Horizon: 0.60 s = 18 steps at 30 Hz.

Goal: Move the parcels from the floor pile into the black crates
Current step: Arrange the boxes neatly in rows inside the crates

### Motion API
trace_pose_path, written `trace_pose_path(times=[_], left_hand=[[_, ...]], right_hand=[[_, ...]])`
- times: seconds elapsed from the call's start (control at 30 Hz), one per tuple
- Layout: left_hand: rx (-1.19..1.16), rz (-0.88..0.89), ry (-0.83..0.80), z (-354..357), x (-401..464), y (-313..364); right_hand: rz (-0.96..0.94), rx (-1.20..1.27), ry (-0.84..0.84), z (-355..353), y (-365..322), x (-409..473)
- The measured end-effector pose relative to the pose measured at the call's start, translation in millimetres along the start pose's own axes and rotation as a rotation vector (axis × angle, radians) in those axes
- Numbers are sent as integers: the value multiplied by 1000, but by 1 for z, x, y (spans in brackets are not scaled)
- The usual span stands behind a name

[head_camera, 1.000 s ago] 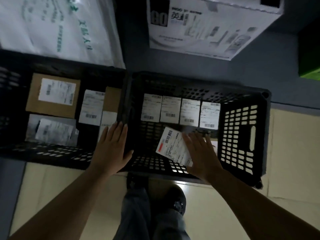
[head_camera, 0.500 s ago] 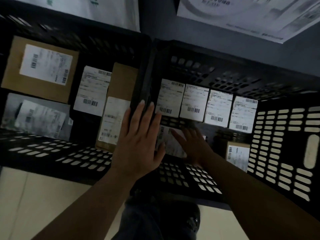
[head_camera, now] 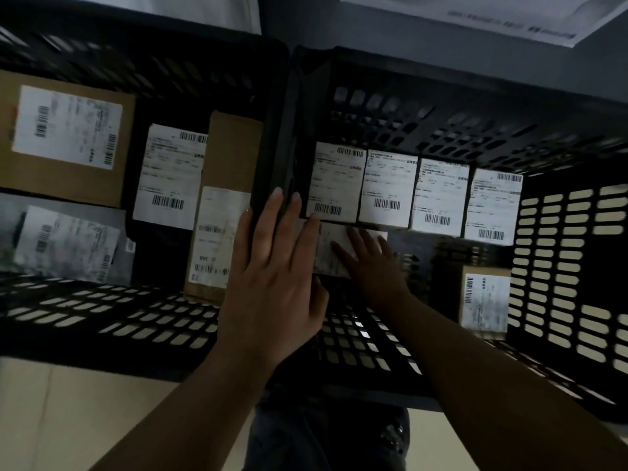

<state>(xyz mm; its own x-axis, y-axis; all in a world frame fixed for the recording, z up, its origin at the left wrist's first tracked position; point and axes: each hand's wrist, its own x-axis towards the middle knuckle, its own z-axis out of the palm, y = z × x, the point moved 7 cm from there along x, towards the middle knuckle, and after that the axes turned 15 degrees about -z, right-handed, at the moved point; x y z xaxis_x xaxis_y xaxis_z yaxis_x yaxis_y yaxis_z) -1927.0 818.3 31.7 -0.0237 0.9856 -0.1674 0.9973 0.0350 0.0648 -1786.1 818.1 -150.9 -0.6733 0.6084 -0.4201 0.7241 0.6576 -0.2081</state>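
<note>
Two black slotted crates stand side by side: the left crate (head_camera: 102, 321) and the right crate (head_camera: 560, 266). Inside the right crate, my right hand (head_camera: 370, 263) lies flat with straight fingers on a white-labelled parcel (head_camera: 328, 253) at the crate's bottom. A row of several labelled parcels (head_camera: 413, 195) stands just behind it. My left hand (head_camera: 272, 266) hovers flat, fingers straight, over the wall between the crates and holds nothing. A small brown box (head_camera: 486, 300) sits at the right crate's near right.
The left crate holds a brown box (head_camera: 68, 134), a grey bag (head_camera: 64, 243), a white-labelled packet (head_camera: 170, 178) and an upright brown box (head_camera: 221, 212). White bags and a printed carton (head_camera: 509, 18) lie beyond the crates. Beige floor tiles (head_camera: 85, 419) are in front.
My right hand has gone down into the right crate and laid the labelled parcel flat on the bottom. My left hand has moved forward over the dividing wall. The view has closed in.
</note>
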Motion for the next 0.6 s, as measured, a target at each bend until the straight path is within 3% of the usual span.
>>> trace_pose_path(times=[0.13,0.23,0.33,0.5,0.6], left_hand=[[40,5,-37,1,0,2],[86,4,-67,2,0,1],[115,7,-78,2,0,4],[160,21,-82,6,0,5],[157,20,-61,7,-1,4]], right_hand=[[118,145,71,-23,16,-33],[507,185,127,-40,57,-86],[849,270,59,-31,97,-154],[1082,677,-99,26,119,-198],[1197,793,-59,43,117,-199]])
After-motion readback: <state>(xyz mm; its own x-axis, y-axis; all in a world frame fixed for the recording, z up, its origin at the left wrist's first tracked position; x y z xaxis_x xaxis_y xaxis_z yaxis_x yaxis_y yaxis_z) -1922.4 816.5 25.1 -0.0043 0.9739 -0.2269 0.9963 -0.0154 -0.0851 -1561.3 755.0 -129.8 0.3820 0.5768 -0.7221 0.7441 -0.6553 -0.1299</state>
